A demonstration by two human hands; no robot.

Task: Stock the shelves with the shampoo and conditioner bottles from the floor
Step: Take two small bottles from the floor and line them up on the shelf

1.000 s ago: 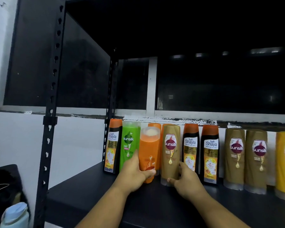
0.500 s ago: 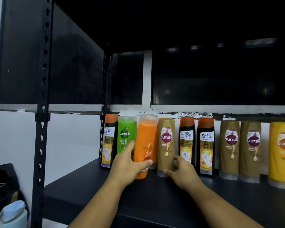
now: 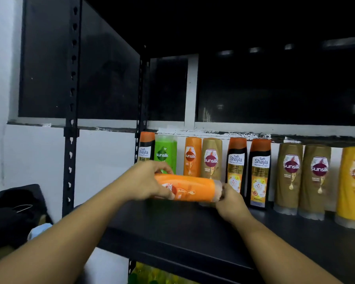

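Note:
An orange Sunsilk bottle (image 3: 191, 190) lies sideways in the air above the black shelf (image 3: 172, 228), cap end to the right. My left hand (image 3: 146, 181) grips its left part, and my right hand (image 3: 231, 201) pinches the clear cap end. Behind them a row of bottles stands along the back of the shelf: a Safi Shayla bottle (image 3: 146, 147), a green Sunsilk bottle (image 3: 165, 153), another orange Sunsilk bottle (image 3: 192, 156), a gold Sunsilk bottle (image 3: 211, 158), two more Safi Shayla bottles (image 3: 259, 173), two gold bottles (image 3: 303, 177) and a yellow bottle (image 3: 353, 185).
The black perforated shelf post (image 3: 71, 124) rises at the left. A dark bag (image 3: 10, 214) and a pale blue cap (image 3: 38, 230) sit at lower left. Yellow-green items (image 3: 150, 275) show on the level below. Dark window panes fill the wall behind.
The orange bottle, standing in the row a second ago, has been lifted forward and turned onto its side. My right hand left the gold bottle and took hold of the orange bottle's cap end.

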